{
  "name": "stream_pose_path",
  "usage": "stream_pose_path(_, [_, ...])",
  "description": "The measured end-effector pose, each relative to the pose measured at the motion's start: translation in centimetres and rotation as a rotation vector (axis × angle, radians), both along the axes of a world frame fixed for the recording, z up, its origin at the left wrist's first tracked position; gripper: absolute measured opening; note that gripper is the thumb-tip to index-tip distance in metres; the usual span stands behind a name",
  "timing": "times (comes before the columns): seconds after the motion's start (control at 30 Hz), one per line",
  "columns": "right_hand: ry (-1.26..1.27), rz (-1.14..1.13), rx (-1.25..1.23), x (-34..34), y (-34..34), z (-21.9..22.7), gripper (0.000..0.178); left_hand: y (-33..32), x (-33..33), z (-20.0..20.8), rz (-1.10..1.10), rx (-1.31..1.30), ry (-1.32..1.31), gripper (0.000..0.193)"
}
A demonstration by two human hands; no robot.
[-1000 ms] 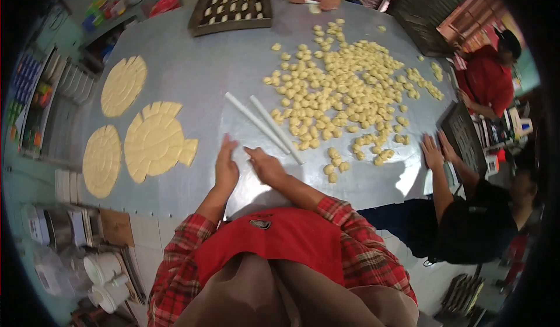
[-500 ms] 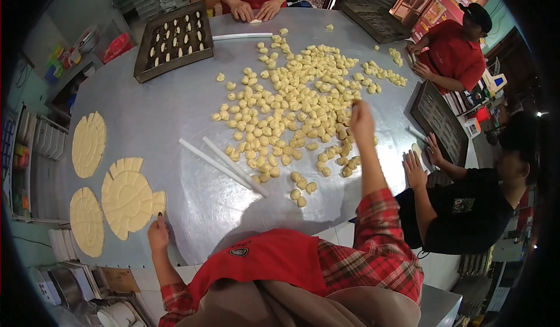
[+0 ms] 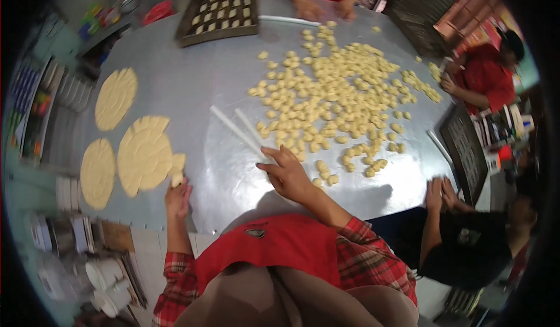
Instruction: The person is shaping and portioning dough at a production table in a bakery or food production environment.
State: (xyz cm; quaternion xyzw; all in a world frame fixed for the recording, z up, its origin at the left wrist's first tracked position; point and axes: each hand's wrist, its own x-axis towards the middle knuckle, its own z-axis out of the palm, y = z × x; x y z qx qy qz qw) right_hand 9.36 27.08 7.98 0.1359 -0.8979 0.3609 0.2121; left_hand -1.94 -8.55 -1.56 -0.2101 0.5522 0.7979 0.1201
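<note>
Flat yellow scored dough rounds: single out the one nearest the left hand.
The rightmost, largest yellow dough round: its right edge lies by the left hand; the other two lie farther left.

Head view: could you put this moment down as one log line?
left hand: fingertips at dough sheet edge | right hand: at white rods, grip unclear | dough balls: spread on table

No lettering readable; emblem [image 3: 255, 234] on red apron [image 3: 291, 245], print [image 3: 469, 236] on black shirt [image 3: 458, 260] too small.
</note>
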Motion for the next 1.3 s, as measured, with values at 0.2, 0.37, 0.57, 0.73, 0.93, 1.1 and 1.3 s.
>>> stream_pose_path(0.2, [-0.264,0.222,-0.092,3.5,-4.2,-1.8,0.037,0.6,5.7,1.3,-0.178,0.164,-0.117,0.032])
stream_pose_path(0.37, [-0.363,0.321,-0.052,3.6,-6.9,-2.3,0.041,1.1,10.1,5.1,-0.49,0.101,-0.226,0.023])
stream_pose_path(0.57, [-0.286,0.501,-0.09,1.6,-11.0,0.8,0.051,4.4,11.2,7.6,-0.807,-0.145,0.126,0.022])
stream_pose_path(0.73, [-0.462,0.43,0.103,2.0,-10.3,0.3,0.028,5.7,11.4,7.4,-0.783,-0.238,0.263,0.017])
stream_pose_path(0.93, [-0.562,0.442,-0.141,5.2,-6.3,-1.4,0.011,4.4,10.0,3.2,-0.409,-0.405,0.289,0.013])
stream_pose_path(1.1, [-0.323,0.179,0.318,7.9,-4.6,-6.3,0.042,5.2,12.3,0.4,-0.699,-1.57,0.747,0.051])
stream_pose_path(1.3, [-0.238,0.05,0.443,-1.5,-8.7,-8.4,0.048,11.3,2.8,0.7,-0.581,-1.326,1.066,0.046])
